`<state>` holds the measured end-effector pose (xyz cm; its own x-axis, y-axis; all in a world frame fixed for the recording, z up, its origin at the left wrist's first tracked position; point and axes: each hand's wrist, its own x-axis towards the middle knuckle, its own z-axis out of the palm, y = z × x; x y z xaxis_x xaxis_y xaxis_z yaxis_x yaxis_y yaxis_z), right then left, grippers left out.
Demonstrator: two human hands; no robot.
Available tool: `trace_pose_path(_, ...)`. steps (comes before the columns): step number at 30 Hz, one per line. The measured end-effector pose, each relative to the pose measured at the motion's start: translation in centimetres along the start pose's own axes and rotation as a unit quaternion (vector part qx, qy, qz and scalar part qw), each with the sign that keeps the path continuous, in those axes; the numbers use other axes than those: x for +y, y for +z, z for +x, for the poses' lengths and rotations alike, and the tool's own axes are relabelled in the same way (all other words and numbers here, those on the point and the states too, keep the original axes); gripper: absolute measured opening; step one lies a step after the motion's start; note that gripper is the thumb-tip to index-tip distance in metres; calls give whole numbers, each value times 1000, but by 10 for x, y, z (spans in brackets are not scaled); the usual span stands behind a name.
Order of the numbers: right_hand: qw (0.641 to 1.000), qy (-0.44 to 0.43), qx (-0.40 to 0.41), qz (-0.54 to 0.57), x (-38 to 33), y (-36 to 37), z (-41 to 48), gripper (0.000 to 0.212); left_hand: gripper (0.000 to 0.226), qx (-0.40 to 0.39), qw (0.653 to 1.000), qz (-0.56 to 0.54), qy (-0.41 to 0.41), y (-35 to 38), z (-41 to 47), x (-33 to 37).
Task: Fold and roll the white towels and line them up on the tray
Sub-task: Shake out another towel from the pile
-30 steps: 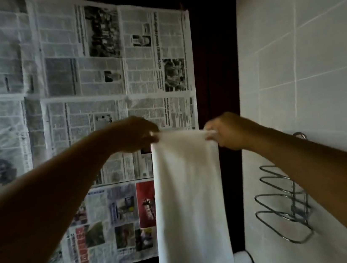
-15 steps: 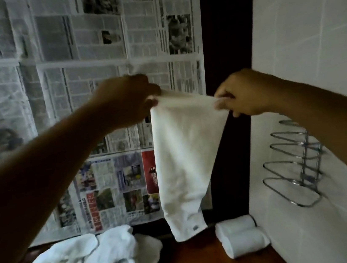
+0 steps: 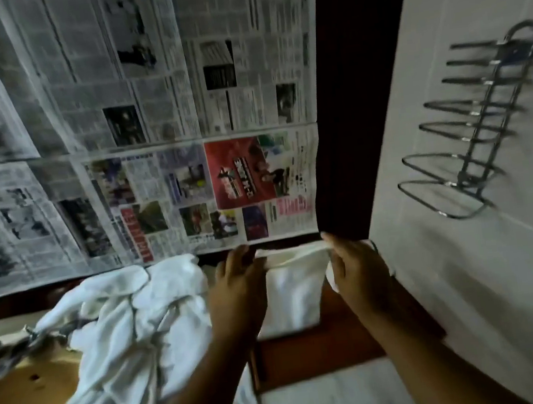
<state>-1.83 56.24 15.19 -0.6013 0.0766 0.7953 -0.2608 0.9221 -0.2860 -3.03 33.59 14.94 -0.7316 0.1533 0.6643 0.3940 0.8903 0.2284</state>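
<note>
Head view: left hand [image 3: 236,290] and right hand [image 3: 357,273] each pinched a top corner of the small white cloth towel [image 3: 293,289]. Its top edge was stretched between them and its lower part lay on the reddish-brown wooden tabletop [image 3: 311,348]. A crumpled heap of white towels [image 3: 132,324] sat just left. Newspaper-covered wall [image 3: 149,149] behind, chrome wire rack [image 3: 472,127] to the right. Step looked like laying flat for folding. Best approach: keep corners level and edge taut, set it square, smooth creases first. Couldn't identify the tray.
</note>
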Motion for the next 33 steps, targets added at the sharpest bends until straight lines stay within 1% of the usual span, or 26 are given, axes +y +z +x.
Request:
trace_pose_path(1, 998, -26, 51, 16, 0, -8, -18, 33, 25, 38, 998, -28, 31, 1, -23, 1)
trace_pose_path(2, 996, -63, 66, 14, -3, -13, -39, 32, 26, 54, 996, -39, 59, 1, -47, -3)
trace_pose_path(3, 995, -88, 40, 4, 1, -16, -77, 32, 27, 29, 996, -42, 71, 6, -84, -5)
trace_pose_path(4, 994, -111, -9, -12, 6, -13, -115, 33, 27, -9, 996, -34, 85, 13, -121, -13)
trace_pose_path(5, 988, -121, -89, -27, 12, -8, -171, 33, 26, -75, 993, -15, 91, 27, -173, -24)
trace_pose_path(6, 980, -114, -159, -36, 19, -4, -218, 33, 27, -150, 984, 9, 99, 39, -218, -37)
trace_pose_path(7, 974, -64, -216, -23, 21, -4, -266, 36, 35, -224, 969, 30, 99, 50, -267, -47)
trace_pose_path(8, 967, -12, -254, 6, 23, -2, -305, 45, 47, -269, 956, 38, 112, 61, -302, -54)
trace_pose_path(9, 964, -3, -264, 16, 21, 1, -336, 47, 48, -296, 947, 34, 118, 68, -329, -59)
trace_pose_path(10, 968, -10, -250, -9, 18, 3, -352, 40, 39, -320, 942, 15, 100, 64, -341, -58)
trace_pose_path(11, 971, -31, -234, -39, 15, 4, -359, 32, 33, -322, 942, -8, 95, 58, -343, -55)
trace_pose_path(12, 967, -49, -244, -45, 12, 2, -361, 29, 30, -316, 942, -32, 108, 51, -342, -51)
trace_pose_path(15, 952, -74, -296, -25, 13, -12, -357, 39, 28, -295, 940, -67, 156, 39, -337, -46)
trace_pose_path(17, 941, -90, -326, -7, 19, -19, -354, 41, 31, -309, 933, -91, 161, 41, -340, -50)
trace_pose_path(19, 932, -89, -349, 24, 22, -22, -347, 38, 29, -313, 935, -126, 105, 39, -341, -47)
trace_pose_path(20, 929, -73, -360, 43, 23, -25, -344, 35, 23, -306, 939, -147, 54, 37, -339, -42)
trace_pose_path(21, 929, -50, -362, 60, 22, -25, -342, 33, 18, -298, 939, -168, 24, 38, -341, -39)
trace_pose_path(23, 929, 10, -357, 91, 17, -29, -341, 30, 20, -299, 934, -192, -39, 39, -341, -33)
trace_pose_path(25, 925, 85, -349, 121, 10, -32, -339, 29, 19, -288, 920, -225, -140, 36, -338, -28)
trace_pose_path(26, 918, 123, -352, 137, 6, -33, -337, 25, 15, -290, 908, -244, -181, 34, -335, -27)
trace_pose_path(28, 909, 164, -354, 149, 3, -31, -337, 13, 9, -295, 891, -266, -220, 35, -330, -28)
trace_pose_path(29, 906, 175, -356, 145, 3, -27, -336, 11, 8, -298, 889, -266, -223, 37, -327, -29)
trace_pose_path(31, 902, 193, -362, 138, 3, -22, -333, 13, 11, -294, 887, -277, -222, 38, -323, -30)
trace_pose_path(33, 909, 190, -348, 125, 4, -17, -334, 19, 20, -289, 896, -266, -208, 42, -324, -31)
